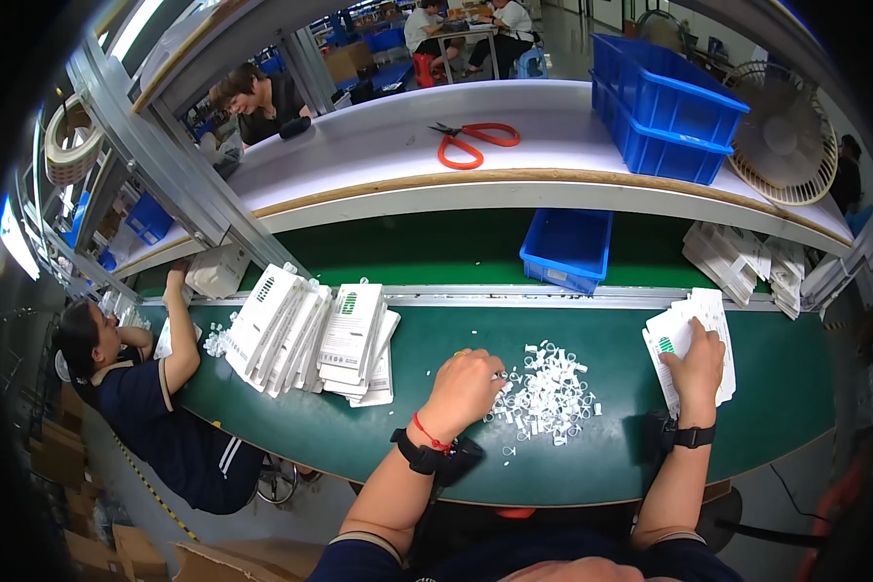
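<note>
My left hand (468, 390) is at the left edge of a loose pile of small white plastic clips with ring-shaped ends (555, 393). Its fingers are curled together, and whatever they pinch is hidden. To the right, my right hand (696, 372) lies over a fanned stack of flat white packages (719, 325) with green print, thumb and fingers apart. On the left, two groups of similar packages stand in overlapping rows: a larger one (269, 315) and one closer to me (352, 325). A few single clips are scattered around the pile on the green table (572, 475).
Past the metal rail stands a blue bin (565, 276), with more white packages (723, 267) at far right. A raised shelf holds orange-handled scissors (459, 133), stacked blue bins (664, 126) and a fan (784, 131). At left, a co-worker (170, 407) reaches onto the table.
</note>
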`<state>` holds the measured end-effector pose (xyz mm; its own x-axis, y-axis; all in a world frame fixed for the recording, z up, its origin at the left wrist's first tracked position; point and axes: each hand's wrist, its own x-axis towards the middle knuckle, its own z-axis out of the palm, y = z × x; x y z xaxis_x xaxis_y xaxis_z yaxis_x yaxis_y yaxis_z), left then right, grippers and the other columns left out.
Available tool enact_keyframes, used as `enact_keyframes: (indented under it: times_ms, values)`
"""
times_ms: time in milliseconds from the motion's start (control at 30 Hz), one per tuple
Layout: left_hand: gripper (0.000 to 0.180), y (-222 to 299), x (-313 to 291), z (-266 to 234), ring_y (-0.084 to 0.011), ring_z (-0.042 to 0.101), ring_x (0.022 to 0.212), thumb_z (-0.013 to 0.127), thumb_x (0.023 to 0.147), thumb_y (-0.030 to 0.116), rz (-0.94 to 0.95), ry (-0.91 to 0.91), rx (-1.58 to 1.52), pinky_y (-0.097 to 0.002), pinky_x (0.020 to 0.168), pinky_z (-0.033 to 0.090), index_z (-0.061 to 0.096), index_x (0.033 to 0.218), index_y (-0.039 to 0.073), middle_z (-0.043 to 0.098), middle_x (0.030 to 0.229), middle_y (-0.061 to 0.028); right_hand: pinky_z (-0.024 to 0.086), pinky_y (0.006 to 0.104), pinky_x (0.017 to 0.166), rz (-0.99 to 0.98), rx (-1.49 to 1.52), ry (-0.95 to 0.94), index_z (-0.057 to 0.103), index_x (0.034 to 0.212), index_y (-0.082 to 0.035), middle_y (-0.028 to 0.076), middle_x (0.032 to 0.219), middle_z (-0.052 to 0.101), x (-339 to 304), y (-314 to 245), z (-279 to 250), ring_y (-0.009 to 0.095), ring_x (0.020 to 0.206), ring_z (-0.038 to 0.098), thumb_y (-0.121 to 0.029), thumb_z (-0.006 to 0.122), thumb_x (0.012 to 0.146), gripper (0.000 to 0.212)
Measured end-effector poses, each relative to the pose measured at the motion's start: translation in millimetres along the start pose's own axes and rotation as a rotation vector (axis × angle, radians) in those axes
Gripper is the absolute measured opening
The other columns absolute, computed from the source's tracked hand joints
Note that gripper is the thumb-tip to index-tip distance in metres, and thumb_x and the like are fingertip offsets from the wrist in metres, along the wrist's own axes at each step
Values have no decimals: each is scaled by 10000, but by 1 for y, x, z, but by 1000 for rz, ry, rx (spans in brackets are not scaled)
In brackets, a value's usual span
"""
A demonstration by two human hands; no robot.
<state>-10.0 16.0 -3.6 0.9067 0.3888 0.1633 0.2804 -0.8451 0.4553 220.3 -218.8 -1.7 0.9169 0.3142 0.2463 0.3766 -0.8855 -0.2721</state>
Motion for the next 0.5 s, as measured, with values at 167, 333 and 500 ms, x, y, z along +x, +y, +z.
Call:
enact_keyframes:
  times_ms: [167, 333, 500]
  values:
    - [114, 2, 3, -4, -334, 601, 756, 704, 725, 101, 18, 29, -42, -398, 739, 487, 658, 795, 23, 644, 797, -137, 480, 395, 832, -19, 126, 102, 589, 1162, -8, 163, 1019, 610, 4, 10, 1, 346, 939, 575, -96, 792, 643, 564]
    - [107, 9, 5, -8, -327, 610, 719, 677, 705, 52, -9, 115, -119, -395, 664, 497, 584, 746, 21, 650, 795, -128, 516, 317, 718, -10, 605, -129, 613, 1068, 22, 134, 937, 675, 13, 24, -8, 251, 777, 656, -66, 725, 744, 353]
    - [117, 18, 8, -10, -155, 624, 692, 649, 692, -22, 76, 237, -565, -246, 585, 493, 536, 709, 4, 676, 824, -110, 512, 245, 736, 35, 1510, -218, 552, 1124, 53, 96, 990, 667, -1, -7, -17, 120, 819, 639, -4, 531, 909, 224]
